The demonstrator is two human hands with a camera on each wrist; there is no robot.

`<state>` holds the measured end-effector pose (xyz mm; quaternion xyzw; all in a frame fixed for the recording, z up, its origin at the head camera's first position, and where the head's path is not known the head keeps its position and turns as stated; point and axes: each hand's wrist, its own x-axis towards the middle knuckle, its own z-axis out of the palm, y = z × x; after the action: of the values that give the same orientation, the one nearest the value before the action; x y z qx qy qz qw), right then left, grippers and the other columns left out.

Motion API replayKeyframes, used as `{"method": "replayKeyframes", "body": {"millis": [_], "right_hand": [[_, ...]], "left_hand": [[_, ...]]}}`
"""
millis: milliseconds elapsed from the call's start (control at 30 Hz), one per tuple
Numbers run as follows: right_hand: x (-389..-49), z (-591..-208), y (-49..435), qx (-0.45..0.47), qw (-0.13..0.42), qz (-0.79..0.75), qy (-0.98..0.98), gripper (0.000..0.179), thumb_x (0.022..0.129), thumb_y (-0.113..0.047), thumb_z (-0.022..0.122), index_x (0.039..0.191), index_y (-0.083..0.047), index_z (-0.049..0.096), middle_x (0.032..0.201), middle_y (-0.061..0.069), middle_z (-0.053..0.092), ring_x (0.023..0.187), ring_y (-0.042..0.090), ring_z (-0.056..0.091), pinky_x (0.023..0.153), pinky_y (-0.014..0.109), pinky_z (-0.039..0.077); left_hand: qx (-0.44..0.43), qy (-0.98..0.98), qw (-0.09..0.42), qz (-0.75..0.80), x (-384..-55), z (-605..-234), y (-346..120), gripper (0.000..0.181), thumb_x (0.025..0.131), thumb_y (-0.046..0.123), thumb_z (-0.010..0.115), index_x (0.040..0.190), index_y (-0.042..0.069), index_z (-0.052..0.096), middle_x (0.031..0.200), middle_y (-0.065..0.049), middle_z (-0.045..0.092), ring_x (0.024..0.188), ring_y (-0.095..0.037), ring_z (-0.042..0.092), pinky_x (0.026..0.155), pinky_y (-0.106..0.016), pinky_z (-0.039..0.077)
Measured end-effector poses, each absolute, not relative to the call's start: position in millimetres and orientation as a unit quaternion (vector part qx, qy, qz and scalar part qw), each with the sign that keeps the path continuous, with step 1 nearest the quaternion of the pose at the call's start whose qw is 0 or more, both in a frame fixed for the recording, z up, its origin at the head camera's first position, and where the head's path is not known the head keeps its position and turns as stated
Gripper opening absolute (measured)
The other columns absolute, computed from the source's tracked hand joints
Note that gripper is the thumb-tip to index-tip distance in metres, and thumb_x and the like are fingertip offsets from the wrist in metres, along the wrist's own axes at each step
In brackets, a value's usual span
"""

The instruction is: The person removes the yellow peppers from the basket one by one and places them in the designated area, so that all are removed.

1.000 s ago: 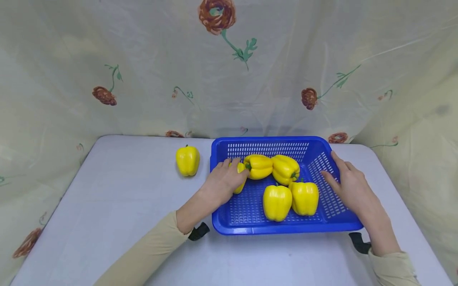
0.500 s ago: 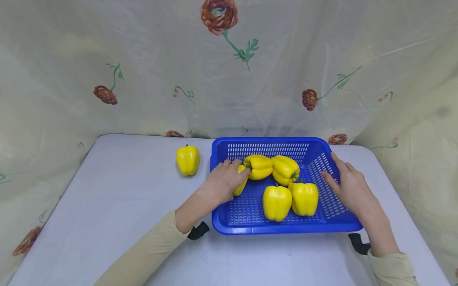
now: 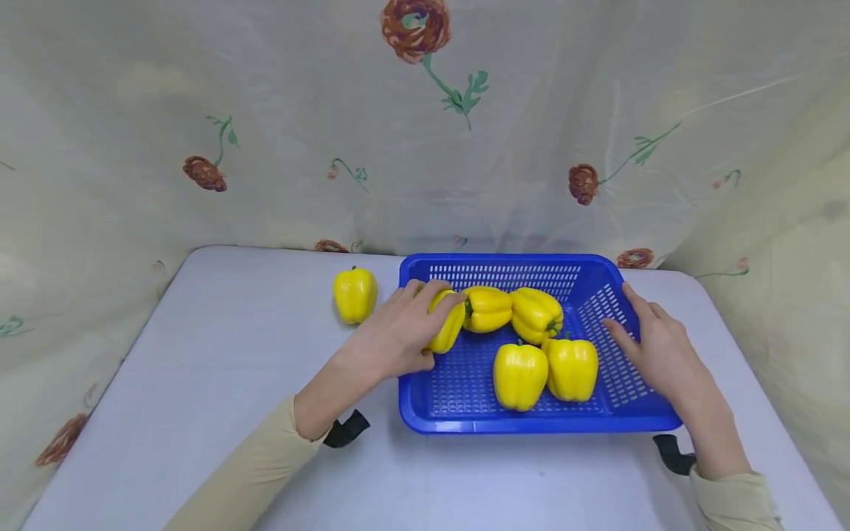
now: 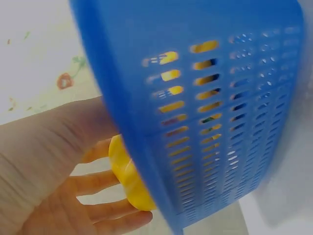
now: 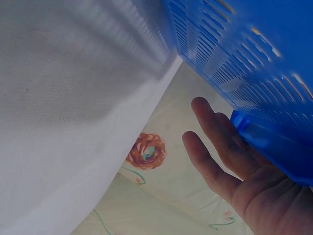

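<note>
left hand (image 3: 398, 335) grasping a pepper (image 3: 448, 324) at the basket's (image 3: 531, 424) nine o'clock rim, right hand (image 3: 657, 346) flat and relaxed on the three o'clock wall, four peppers (image 3: 531, 346) inside

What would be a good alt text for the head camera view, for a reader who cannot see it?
A person's left hand grips a yellow pepper at the left wall of a blue basket holding four more peppers, while the right hand rests flat on the basket's right rim. Another yellow pepper stands on the white table, left of the basket.
</note>
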<state>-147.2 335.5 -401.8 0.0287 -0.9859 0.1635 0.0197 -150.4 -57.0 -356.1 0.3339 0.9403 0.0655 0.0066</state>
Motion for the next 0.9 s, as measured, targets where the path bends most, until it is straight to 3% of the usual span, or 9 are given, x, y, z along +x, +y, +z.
{"method": "replayKeyframes", "body": {"millis": [633,900], "right_hand": [[-149.7,-402.3,336.7,0.030,0.027,0.161,-0.986,0.079,0.111,-0.037,0.058,0.169,0.002,0.022,0.147,0.047,0.047,0.127,0.069,0.054,0.094,0.079,0.051],[-147.7,-402.3,337.0,0.034,0.019,0.161,-0.986,0.079,0.112,-0.037,0.058,0.169,0.003,0.021,0.146,0.047,0.048,0.125,0.068,0.055,0.094,0.078,0.051]], "left_hand": [[0.307,0.938,-0.043,0.153,-136.9,-330.2,-106.4,0.091,0.085,0.021,0.092,0.162,0.019,0.045,0.167,-0.014,0.045,0.148,-0.038,0.050,0.121,-0.054,0.052],[0.232,0.958,-0.079,0.151,-144.6,-353.3,-152.1,0.093,0.078,0.004,0.091,0.158,0.006,0.044,0.163,-0.019,0.047,0.143,-0.044,0.049,0.121,-0.059,0.048]]}}
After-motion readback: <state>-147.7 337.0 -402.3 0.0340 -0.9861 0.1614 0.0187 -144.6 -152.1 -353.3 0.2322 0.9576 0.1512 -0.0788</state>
